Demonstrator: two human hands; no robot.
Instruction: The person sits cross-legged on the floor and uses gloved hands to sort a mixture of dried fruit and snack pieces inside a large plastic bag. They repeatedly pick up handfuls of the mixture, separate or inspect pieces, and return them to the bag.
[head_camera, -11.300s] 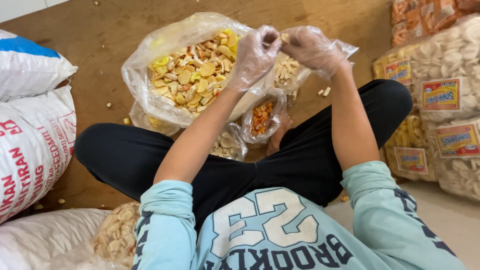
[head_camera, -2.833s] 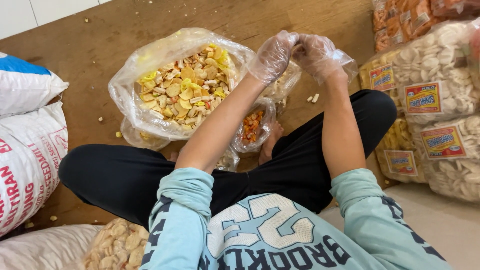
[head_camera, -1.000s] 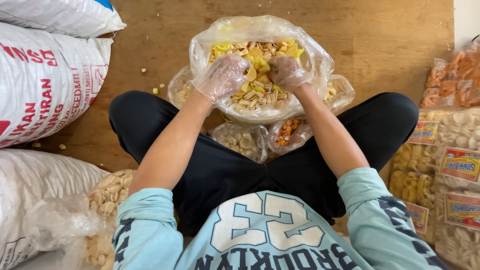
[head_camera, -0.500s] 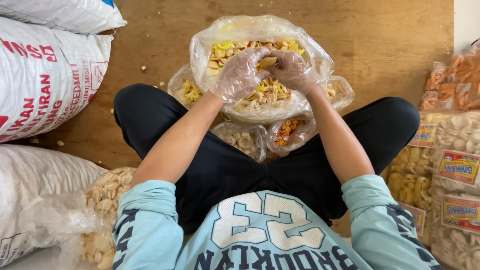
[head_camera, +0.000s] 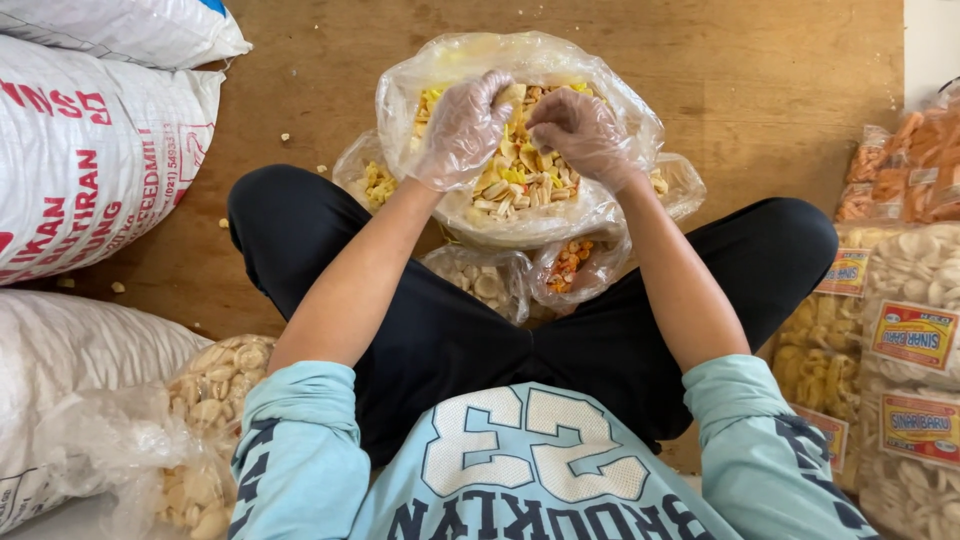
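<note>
Both hands have drawn a little closer together over the big bag since half a second ago, and the view has barely shifted. A bare wooden floor (head_camera: 780, 90) carries everything, with crumbs scattered toward its left side; the person sits cross-legged on it in dark trousers and a light blue top.

Directly ahead of the knees lies the large clear plastic bag (head_camera: 610, 110), open at the top and full of mixed yellow and pale crackers (head_camera: 515, 175). The left hand (head_camera: 462, 130) and the right hand (head_camera: 580, 130), each in a thin clear glove, are down in the bag's mouth, near each other but apart, fingers curled into the crackers; whether either actually grips any cannot be told.

Smaller clear bags crowd under the big one: one of pale round crackers (head_camera: 485, 282) and one of orange pieces (head_camera: 572, 262) by the shins. White woven sacks (head_camera: 90, 150) stand along the floor's left edge, with an open bag of pale crackers (head_camera: 215, 375) at the lower left. Labelled packets of crackers (head_camera: 905, 330) are stacked along the right edge.
</note>
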